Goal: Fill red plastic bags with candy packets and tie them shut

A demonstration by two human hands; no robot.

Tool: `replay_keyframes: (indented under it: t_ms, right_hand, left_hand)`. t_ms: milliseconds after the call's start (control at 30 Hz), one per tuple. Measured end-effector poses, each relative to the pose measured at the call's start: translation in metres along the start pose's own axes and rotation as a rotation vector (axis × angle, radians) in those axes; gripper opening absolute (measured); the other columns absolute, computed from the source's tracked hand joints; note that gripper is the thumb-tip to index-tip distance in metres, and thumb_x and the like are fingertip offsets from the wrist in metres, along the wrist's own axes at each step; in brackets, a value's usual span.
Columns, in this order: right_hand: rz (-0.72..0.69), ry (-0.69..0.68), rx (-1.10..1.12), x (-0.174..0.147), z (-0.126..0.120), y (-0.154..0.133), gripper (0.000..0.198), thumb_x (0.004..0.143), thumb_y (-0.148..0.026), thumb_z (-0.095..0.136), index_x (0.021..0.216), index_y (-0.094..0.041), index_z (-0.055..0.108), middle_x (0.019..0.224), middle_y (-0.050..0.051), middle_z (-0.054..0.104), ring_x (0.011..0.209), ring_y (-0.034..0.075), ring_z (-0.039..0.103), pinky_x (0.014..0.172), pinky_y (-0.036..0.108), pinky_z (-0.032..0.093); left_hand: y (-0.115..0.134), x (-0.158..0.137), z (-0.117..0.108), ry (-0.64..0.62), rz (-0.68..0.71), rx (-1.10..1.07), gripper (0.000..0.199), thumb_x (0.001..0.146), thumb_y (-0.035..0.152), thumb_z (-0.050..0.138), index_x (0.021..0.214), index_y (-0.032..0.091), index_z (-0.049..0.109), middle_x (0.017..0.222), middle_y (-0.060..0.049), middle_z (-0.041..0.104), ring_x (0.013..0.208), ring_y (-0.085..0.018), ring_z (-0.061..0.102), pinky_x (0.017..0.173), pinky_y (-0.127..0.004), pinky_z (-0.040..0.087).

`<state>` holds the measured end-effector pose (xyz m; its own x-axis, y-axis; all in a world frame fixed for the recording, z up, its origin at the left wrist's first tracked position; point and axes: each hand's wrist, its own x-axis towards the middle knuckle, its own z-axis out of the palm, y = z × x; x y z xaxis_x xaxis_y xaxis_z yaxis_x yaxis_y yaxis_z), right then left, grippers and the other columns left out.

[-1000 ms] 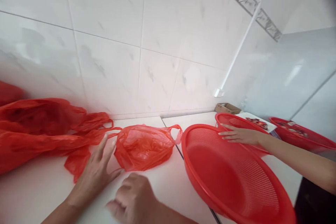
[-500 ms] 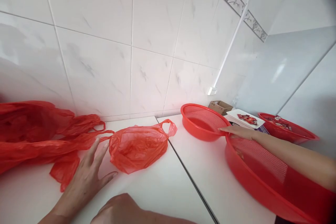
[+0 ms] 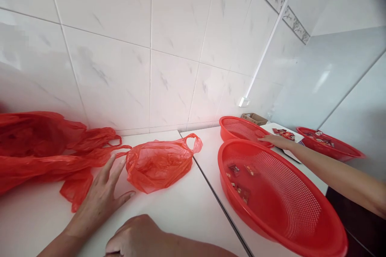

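Note:
My left hand [image 3: 104, 190] is open over the white table, its fingers spread beside the handle of a small red plastic bag [image 3: 159, 168]. That bag lies with its mouth open. My right hand [image 3: 135, 235] is closed in a fist low in the view, nearer to me than the bag. Its fingertips are out of sight, so I cannot see whether anything is inside. More crumpled red plastic bags [image 3: 39, 168] lie to the left of my left hand.
A large red basket [image 3: 271, 192] with several small wrapped packets stands at right. Another person's hand [image 3: 271, 140] touches a red basket [image 3: 241, 126] behind it. Farther right are packets on a white surface [image 3: 285, 133], a red basket [image 3: 346, 148] and a cardboard box [image 3: 255, 118].
The large red basket has moved left and tilted towards view, showing packets inside. The basket behind has shifted slightly right, with the other person's hand. My hands have hardly moved.

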<state>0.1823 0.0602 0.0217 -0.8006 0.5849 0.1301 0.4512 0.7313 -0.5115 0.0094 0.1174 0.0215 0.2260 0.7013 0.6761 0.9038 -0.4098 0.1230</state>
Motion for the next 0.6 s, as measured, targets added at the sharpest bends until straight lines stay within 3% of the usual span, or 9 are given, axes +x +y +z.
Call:
replay_keyframes:
  t_ms: [167, 300, 467, 600]
  right_hand:
    - [-0.030, 0.121, 0.012, -0.009, -0.007, 0.001, 0.019, 0.084, -0.040, 0.062, 0.086, -0.022, 0.067, 0.077, -0.005, 0.069, 0.075, 0.009, 0.061, 0.073, 0.015, 0.042]
    - [0.013, 0.240, 0.060, -0.031, -0.027, 0.000, 0.009, 0.081, -0.023, 0.060, 0.082, -0.022, 0.069, 0.076, -0.003, 0.069, 0.072, 0.010, 0.060, 0.075, 0.018, 0.044]
    - [-0.002, 0.336, 0.047, -0.094, -0.072, -0.012, 0.010, 0.078, -0.018, 0.059, 0.078, -0.022, 0.067, 0.069, -0.002, 0.066, 0.065, 0.011, 0.059, 0.064, 0.019, 0.045]
    - [0.147, 0.406, -0.203, -0.162, -0.123, -0.023, 0.013, 0.084, -0.018, 0.054, 0.087, -0.026, 0.065, 0.075, 0.001, 0.065, 0.069, 0.012, 0.062, 0.063, 0.019, 0.049]
  left_hand:
    - [0.003, 0.000, -0.005, -0.012, 0.027, 0.010, 0.082, 0.081, 0.037, 0.062, 0.148, 0.028, 0.016, 0.156, -0.017, 0.014, 0.131, -0.043, 0.038, 0.094, -0.058, 0.047]
    - [0.011, -0.001, -0.012, -0.023, 0.086, 0.012, 0.072, 0.079, 0.030, 0.065, 0.142, 0.026, 0.032, 0.156, -0.019, 0.015, 0.135, -0.041, 0.034, 0.096, -0.056, 0.046]
    - [0.018, 0.000, -0.019, -0.020, 0.141, -0.047, 0.066, 0.080, 0.021, 0.065, 0.140, 0.028, 0.037, 0.157, -0.018, 0.014, 0.138, -0.037, 0.031, 0.097, -0.052, 0.046]
    - [0.017, 0.001, -0.018, 0.007, 0.156, -0.087, 0.060, 0.085, 0.026, 0.060, 0.140, 0.027, 0.036, 0.155, -0.019, 0.019, 0.137, -0.036, 0.033, 0.099, -0.051, 0.044]
